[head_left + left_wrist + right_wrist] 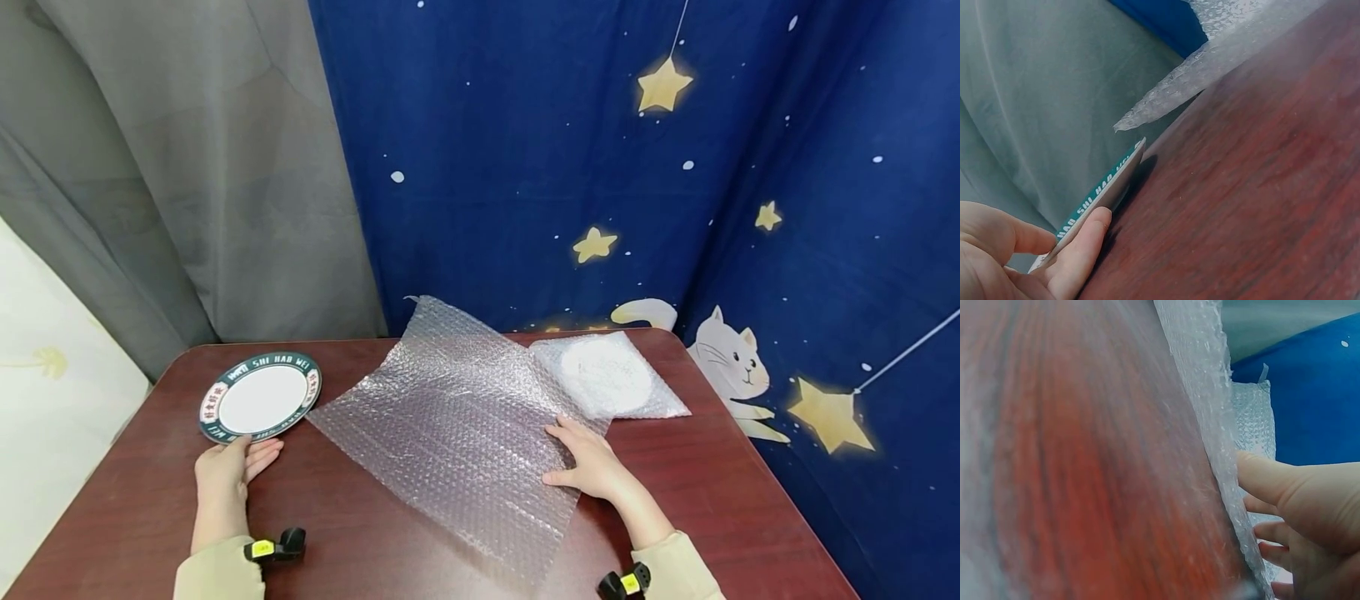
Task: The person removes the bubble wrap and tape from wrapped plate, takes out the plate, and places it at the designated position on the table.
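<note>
At the left of the table, my left hand pinches the near rim of a plate, thumb on top and fingers beneath. The plate is white with a green, lettered border. In the left wrist view the plate is tilted, its near side lifted off the table. A sheet of clear bubble wrap lies across the middle, its left corner close to the plate. My right hand rests on the sheet's right side with fingers spread. In the right wrist view the thumb touches the wrap.
A round white thing wrapped in bubble wrap lies at the back right, partly beside the sheet's edge. The dark red wooden table ends at the back against grey and blue curtains.
</note>
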Demonstrator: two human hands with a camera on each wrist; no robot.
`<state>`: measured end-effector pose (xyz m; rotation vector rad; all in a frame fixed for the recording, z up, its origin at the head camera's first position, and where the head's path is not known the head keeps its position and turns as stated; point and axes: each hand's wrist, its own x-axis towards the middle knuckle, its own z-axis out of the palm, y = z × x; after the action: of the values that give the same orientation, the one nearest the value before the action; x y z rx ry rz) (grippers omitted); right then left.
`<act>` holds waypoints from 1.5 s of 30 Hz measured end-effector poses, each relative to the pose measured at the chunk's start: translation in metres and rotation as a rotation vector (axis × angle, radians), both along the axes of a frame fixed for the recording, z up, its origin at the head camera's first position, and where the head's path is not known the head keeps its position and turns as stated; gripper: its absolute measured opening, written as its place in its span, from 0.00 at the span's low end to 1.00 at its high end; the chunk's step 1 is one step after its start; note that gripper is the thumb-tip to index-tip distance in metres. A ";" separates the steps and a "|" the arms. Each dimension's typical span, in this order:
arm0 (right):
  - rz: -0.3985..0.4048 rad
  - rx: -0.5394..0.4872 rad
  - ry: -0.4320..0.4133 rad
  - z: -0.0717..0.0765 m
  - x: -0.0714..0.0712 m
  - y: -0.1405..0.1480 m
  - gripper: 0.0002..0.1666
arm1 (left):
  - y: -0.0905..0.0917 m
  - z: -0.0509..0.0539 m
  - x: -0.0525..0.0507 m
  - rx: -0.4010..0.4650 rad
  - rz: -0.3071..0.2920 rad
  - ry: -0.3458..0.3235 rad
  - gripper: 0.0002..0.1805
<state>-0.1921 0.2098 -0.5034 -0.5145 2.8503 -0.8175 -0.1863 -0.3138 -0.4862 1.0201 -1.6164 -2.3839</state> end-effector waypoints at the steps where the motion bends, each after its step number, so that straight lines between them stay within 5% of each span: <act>1: 0.000 0.001 0.000 0.000 0.000 0.000 0.47 | 0.000 0.000 0.000 -0.005 -0.007 0.000 0.13; 8: 0.007 0.011 -0.003 0.002 0.001 -0.001 0.47 | 0.000 0.000 0.002 -0.033 -0.054 -0.008 0.29; 24: 0.030 0.048 0.055 0.009 -0.001 0.001 0.39 | 0.010 0.003 0.011 -0.128 -0.211 0.003 0.23; 33: -0.013 -0.112 0.125 0.011 -0.002 0.006 0.29 | 0.014 0.005 0.016 -0.155 -0.286 0.000 0.22; 45: -0.089 -0.155 0.176 0.027 0.001 0.016 0.23 | 0.038 0.005 0.016 -0.353 -0.289 0.001 0.19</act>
<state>-0.1916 0.2263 -0.4766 -0.5047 3.0036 -1.0659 -0.1707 -0.2758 -0.4809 0.7636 -2.2120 -2.1300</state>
